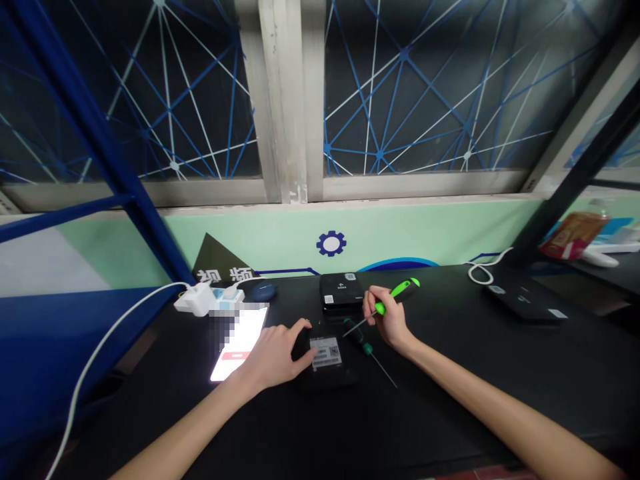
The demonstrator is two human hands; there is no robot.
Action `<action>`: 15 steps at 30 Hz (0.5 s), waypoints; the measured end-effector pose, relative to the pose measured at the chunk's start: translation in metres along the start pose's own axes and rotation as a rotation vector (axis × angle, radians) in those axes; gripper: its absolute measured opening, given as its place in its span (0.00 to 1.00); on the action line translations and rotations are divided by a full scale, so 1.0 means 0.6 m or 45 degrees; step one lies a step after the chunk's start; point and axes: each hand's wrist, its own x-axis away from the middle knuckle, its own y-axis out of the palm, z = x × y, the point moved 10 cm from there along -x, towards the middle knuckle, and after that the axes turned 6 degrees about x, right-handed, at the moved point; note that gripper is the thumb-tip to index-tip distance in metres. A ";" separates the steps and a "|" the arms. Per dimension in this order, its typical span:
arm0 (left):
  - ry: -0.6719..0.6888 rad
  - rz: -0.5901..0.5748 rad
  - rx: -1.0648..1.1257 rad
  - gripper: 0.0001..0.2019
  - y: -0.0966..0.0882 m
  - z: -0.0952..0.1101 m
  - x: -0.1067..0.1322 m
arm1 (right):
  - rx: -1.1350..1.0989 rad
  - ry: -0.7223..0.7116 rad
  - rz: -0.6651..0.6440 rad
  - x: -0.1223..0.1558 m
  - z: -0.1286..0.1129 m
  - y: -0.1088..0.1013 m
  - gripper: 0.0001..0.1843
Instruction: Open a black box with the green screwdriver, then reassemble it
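My left hand (275,355) rests on a flat black electronic device (327,373), its fingers spread over the device's top near a white barcode label (325,353). My right hand (391,319) grips a screwdriver with a bright green and black handle (399,295), its thin metal shaft pointing down and left above the device. A second screwdriver with a dark green handle (357,337) lies on the table just right of the device, its shaft pointing toward me. A lit smartphone (240,343) lies left of my left hand, partly blurred out.
The black table (450,380) holds a black box (341,292) at the back, a white charger and power strip (210,299), a dark blue oval object (263,291), and a black flat device (525,300) with a white cable (480,272). A blue metal frame (120,160) stands left.
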 end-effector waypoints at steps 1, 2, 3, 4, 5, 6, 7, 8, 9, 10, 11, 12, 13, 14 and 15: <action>-0.002 -0.002 0.004 0.23 -0.001 0.001 0.000 | 0.036 -0.006 -0.024 0.000 -0.004 0.004 0.23; -0.003 0.000 0.007 0.22 -0.002 0.002 0.000 | 0.077 -0.014 -0.047 0.001 -0.008 0.007 0.23; -0.004 0.004 0.008 0.22 -0.004 0.002 0.000 | 0.121 -0.017 -0.076 0.001 -0.013 0.012 0.23; -0.004 0.009 0.005 0.22 -0.005 0.003 0.000 | 0.164 -0.018 -0.103 0.001 -0.018 0.016 0.23; -0.004 0.013 0.002 0.22 -0.006 0.004 0.000 | 0.206 -0.017 -0.132 0.001 -0.022 0.020 0.23; -0.004 0.017 -0.003 0.21 -0.007 0.004 0.000 | 0.246 -0.012 -0.169 0.000 -0.027 0.026 0.23; -0.004 0.020 -0.005 0.21 -0.008 0.005 0.000 | 0.280 -0.008 -0.200 -0.001 -0.032 0.031 0.23; -0.004 0.021 -0.004 0.21 -0.008 0.005 0.000 | 0.311 -0.004 -0.242 -0.002 -0.037 0.037 0.23; -0.005 0.022 -0.002 0.21 -0.008 0.005 0.000 | 0.342 0.000 -0.282 -0.004 -0.041 0.043 0.24; -0.006 0.021 0.001 0.21 -0.008 0.005 -0.001 | 0.375 0.005 -0.322 -0.005 -0.045 0.049 0.24; -0.008 0.018 0.004 0.22 -0.008 0.005 -0.001 | 0.408 0.008 -0.354 -0.007 -0.048 0.054 0.25; -0.011 0.015 0.005 0.22 -0.007 0.005 -0.001 | 0.436 0.014 -0.382 -0.008 -0.049 0.059 0.25; -0.012 0.011 0.005 0.22 -0.007 0.005 -0.002 | 0.459 0.022 -0.403 -0.009 -0.049 0.063 0.25; -0.014 0.008 0.006 0.22 -0.006 0.005 -0.002 | 0.477 0.030 -0.418 -0.010 -0.048 0.066 0.25; -0.013 0.003 0.008 0.22 -0.005 0.004 -0.002 | 0.492 0.038 -0.428 -0.010 -0.047 0.070 0.25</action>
